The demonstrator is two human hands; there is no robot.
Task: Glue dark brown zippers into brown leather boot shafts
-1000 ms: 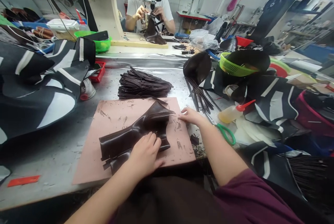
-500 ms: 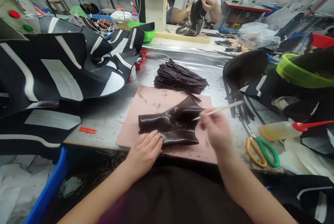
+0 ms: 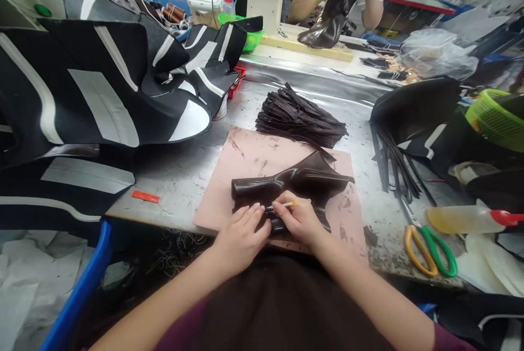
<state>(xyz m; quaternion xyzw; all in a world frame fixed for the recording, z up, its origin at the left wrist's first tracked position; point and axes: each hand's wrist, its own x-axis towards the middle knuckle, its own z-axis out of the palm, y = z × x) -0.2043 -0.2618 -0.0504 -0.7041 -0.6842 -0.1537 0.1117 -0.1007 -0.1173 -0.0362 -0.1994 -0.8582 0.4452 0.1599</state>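
Observation:
A dark brown leather boot piece [image 3: 303, 176] lies on a pink board [image 3: 216, 187] in front of me. My left hand [image 3: 241, 233] rests on its near edge, fingers pressed together on the leather. Pinched in my right hand [image 3: 297, 217] is a thin white stick [image 3: 290, 204], its tip close to the left fingertips and low over the leather. Behind the board is a pile of dark strips [image 3: 298, 116].
Black boot pieces with white tape [image 3: 102, 105] are heaped at left. Scissors [image 3: 429, 247], a glue bottle [image 3: 462, 219] and more strips [image 3: 395, 165] lie at right. Across the table a person holds a boot [image 3: 335, 7] at a machine.
My right hand has moved left and down with the stick, from above the leather's right side to beside my left hand. The view has shifted, and the other person's boot is raised.

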